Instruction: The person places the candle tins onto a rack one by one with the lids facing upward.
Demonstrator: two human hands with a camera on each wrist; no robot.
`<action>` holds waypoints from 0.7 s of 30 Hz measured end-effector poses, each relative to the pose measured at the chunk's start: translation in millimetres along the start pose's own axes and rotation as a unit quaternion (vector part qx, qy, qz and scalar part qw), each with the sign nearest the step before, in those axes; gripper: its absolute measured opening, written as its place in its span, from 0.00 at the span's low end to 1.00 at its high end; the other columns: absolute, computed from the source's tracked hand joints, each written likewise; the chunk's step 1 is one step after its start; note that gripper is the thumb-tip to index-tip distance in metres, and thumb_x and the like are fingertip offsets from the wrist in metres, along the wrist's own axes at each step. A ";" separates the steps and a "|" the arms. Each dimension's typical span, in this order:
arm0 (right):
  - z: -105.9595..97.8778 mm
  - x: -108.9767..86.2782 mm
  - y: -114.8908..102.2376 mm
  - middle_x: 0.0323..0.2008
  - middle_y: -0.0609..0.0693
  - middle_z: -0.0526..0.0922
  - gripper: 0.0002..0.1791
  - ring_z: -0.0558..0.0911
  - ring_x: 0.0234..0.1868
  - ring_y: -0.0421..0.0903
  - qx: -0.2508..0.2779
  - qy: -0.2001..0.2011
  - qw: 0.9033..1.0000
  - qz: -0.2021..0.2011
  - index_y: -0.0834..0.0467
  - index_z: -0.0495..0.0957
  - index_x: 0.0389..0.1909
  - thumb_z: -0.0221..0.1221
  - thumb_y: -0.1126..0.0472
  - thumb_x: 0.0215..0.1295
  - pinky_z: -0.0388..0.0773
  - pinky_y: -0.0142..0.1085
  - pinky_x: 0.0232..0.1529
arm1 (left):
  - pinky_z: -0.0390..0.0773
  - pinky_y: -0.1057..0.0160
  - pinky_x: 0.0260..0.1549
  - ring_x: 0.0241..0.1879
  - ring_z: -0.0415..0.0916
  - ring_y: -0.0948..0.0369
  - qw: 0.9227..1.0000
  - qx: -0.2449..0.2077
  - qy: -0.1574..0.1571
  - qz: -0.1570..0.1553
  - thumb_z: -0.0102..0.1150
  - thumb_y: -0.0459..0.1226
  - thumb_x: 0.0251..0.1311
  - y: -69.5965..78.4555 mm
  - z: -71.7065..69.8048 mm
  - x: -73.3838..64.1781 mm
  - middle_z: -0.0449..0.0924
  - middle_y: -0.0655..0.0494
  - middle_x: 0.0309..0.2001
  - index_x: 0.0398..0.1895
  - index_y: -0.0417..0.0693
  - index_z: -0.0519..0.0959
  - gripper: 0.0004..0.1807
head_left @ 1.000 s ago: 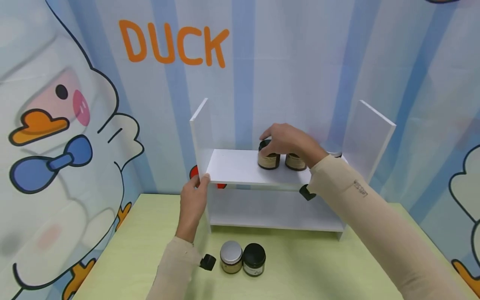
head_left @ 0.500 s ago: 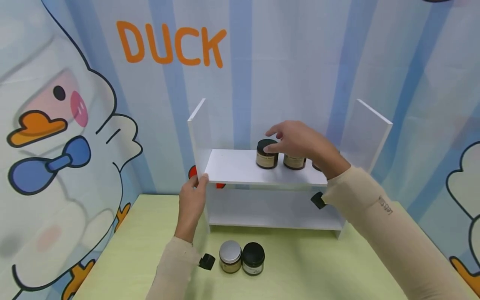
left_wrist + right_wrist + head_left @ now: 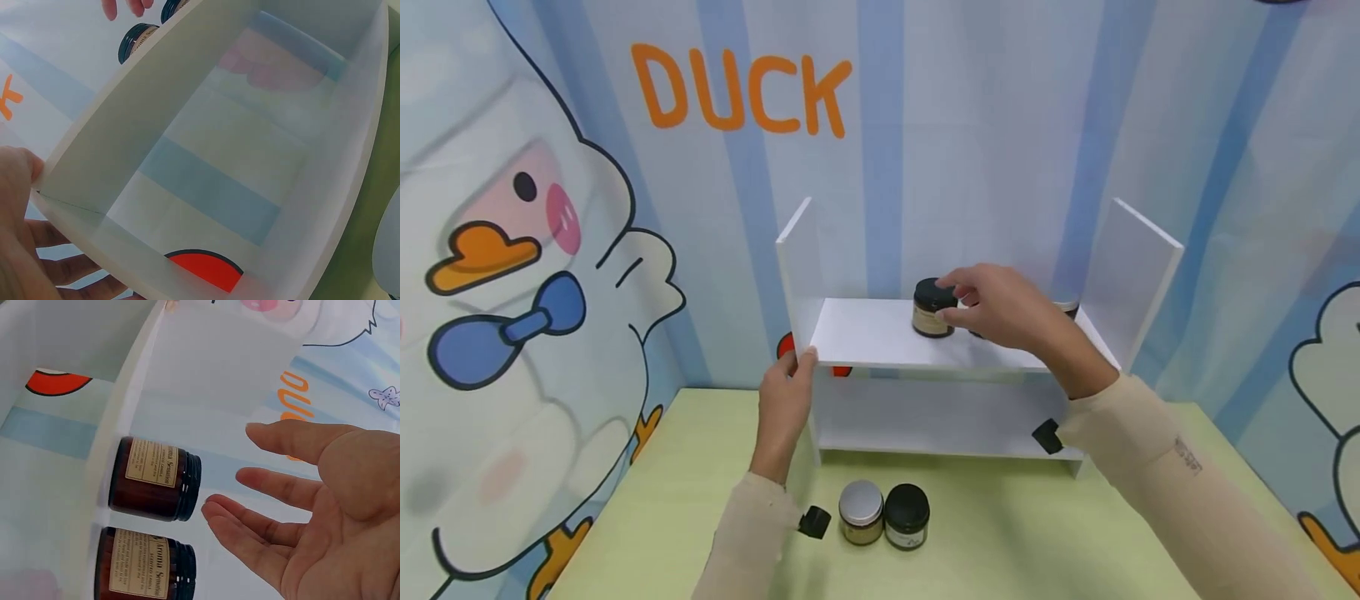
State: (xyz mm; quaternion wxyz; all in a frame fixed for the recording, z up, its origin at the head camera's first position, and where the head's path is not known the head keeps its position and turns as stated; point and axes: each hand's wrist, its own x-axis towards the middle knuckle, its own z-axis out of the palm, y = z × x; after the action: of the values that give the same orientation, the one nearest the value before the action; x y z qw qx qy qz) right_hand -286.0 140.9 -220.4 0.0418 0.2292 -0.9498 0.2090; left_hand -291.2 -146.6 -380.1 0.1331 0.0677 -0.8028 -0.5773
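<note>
The fingers (image 3: 275, 484) of the right hand (image 3: 1000, 308) are spread in a loose curve with nothing between them, the tips just beside the black lid of a dark brown glass jar with a cream printed label (image 3: 156, 478). That jar stands upright near the middle of the upper board of a white two-tier shelf with tall side panels (image 3: 868, 333). A second brown glass jar with a matching label (image 3: 140, 565) stands upright close to its right, mostly hidden by the hand in the head view. Farther right, a pale-lidded round container (image 3: 1066, 307) sits partly behind the forearm; it is probably another jar, though too little shows to be sure. The left hand (image 3: 786, 400) grips the shelf's left side panel, thumb at the front edge and fingers around the outer face. On the pale green table (image 3: 640, 500), in front of the shelf, a silver-lidded glass jar (image 3: 861, 512) and a black-lidded glass jar (image 3: 907, 517) stand side by side. Behind hangs a blue-striped backdrop (image 3: 970, 125) bearing orange "DUCK" lettering (image 3: 772, 122).
</note>
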 end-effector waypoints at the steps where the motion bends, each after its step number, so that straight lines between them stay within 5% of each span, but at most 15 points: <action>1: 1.9 -2.0 0.4 0.57 0.60 0.81 0.26 0.80 0.58 0.55 0.006 0.009 1.000 -0.002 0.56 0.75 0.67 0.62 0.54 0.70 0.76 0.52 0.56 | 0.72 0.42 0.57 0.56 0.71 0.49 1.000 0.000 0.000 0.000 0.45 0.61 0.71 0.3 -0.1 0.0 0.76 0.50 0.61 0.65 0.48 0.75 0.33; 10: 25.1 -18.3 6.4 0.48 0.54 0.85 0.26 0.84 0.50 0.51 0.056 0.064 0.996 -0.028 0.56 0.76 0.67 0.63 0.55 0.69 0.80 0.48 0.49 | 0.71 0.39 0.61 0.62 0.71 0.48 1.000 0.004 -0.001 0.000 0.46 0.58 0.73 0.0 0.2 0.3 0.75 0.49 0.64 0.68 0.48 0.74 0.32; 21: 36.5 -22.4 20.2 0.52 0.52 0.85 0.24 0.84 0.52 0.50 0.148 -0.001 0.988 -0.045 0.51 0.77 0.66 0.61 0.51 0.72 0.80 0.48 0.49 | 0.70 0.39 0.62 0.63 0.70 0.48 1.000 0.000 0.013 -0.003 0.45 0.59 0.73 2.5 7.4 7.0 0.74 0.50 0.65 0.69 0.49 0.73 0.32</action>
State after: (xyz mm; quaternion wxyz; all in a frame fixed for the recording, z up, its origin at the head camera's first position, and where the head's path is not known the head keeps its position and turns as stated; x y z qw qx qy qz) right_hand -274.5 151.4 -265.2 0.0161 0.2753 -0.8973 0.3447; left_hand -300.0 -140.8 -379.0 0.1419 0.0772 -0.8005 -0.5771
